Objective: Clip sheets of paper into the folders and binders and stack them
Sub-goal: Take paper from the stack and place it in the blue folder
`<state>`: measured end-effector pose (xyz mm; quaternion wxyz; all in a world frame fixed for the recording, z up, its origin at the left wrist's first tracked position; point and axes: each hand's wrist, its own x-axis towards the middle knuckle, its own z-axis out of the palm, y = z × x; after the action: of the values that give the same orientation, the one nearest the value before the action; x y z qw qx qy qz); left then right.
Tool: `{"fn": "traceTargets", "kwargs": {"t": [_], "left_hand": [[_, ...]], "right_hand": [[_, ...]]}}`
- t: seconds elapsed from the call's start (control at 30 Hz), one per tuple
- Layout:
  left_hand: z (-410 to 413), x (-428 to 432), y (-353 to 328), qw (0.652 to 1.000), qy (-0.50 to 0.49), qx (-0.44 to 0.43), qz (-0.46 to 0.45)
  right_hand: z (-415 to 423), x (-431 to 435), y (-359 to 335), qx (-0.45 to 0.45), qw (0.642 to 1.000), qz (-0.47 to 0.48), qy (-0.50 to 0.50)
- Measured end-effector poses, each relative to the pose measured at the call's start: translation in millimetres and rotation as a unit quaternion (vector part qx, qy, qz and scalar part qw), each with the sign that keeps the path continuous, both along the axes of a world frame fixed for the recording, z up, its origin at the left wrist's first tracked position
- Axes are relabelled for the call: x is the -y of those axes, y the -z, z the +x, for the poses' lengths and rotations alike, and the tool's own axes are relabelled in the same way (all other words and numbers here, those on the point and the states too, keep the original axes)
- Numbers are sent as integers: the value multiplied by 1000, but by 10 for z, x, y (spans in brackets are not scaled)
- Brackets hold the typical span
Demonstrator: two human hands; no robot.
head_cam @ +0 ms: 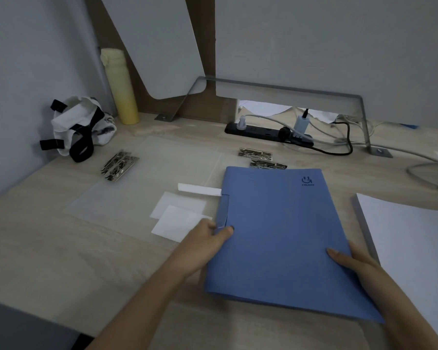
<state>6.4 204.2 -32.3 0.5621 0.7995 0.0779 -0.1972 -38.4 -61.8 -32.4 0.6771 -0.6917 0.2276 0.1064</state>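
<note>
two hands hold the closed blue folder [281, 236] at lower centre of the frame: the left hand [210, 238] pinches its left edge, thumb on top, and the right hand [352, 261] grips the right edge (fingers hidden beneath). a stack of white paper [410, 228] lies just right of it, and metal clips [262, 157] sit above it on the desk [61, 248].
</note>
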Motion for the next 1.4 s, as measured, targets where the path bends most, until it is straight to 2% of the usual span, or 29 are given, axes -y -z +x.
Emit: {"fn": "traceTargets", "kwargs": {"t": [0.07,0.13,0.27,0.4,0.47,0.53,0.6,0.67,0.8,0.9,1.13,1.2,1.23,1.33,1.4], "left_hand": [[71,15,-5,992,-5,57,108],[107,44,30,979,1,96,178],[95,86,128,964,-4,145,222],[113,54,194,971,-38,150,181],[124,28,228,981,-71,119,138],[139,-6,240,991,-111,63,36],[141,-16,162,984,-146,-2,-97],[160,-19,130,979,-131,-25,-152],[130,60,116,988,-88,8,-130],[124,121,142,987,-114,27,-109],[109,203,212,976,-180,123,-5],[115,207,172,958,-187,195,96],[128,184,169,936,-193,250,158],[237,5,173,823,-182,415,344],[332,-149,135,772,-123,456,427]], "right_hand": [[-28,-31,18,8,1000,2,-5],[-48,-47,34,21,1000,-5,-7],[-65,-57,41,31,999,-13,-9],[-74,-61,30,27,1000,-13,-8],[-80,-63,21,26,1000,-11,-8],[-92,-64,18,22,1000,-10,-8],[-103,-63,11,23,1000,-7,-5],[-118,-71,-2,27,1000,-4,-6],[-156,-90,-50,32,999,13,-10],[-174,-103,-74,8,999,50,1],[-189,-163,-112,14,999,46,3],[-195,-180,-110,27,998,47,7],[-203,-183,-114,35,998,45,9],[-230,-178,-157,57,998,36,14],[-245,-162,-191,70,997,29,17]]}}
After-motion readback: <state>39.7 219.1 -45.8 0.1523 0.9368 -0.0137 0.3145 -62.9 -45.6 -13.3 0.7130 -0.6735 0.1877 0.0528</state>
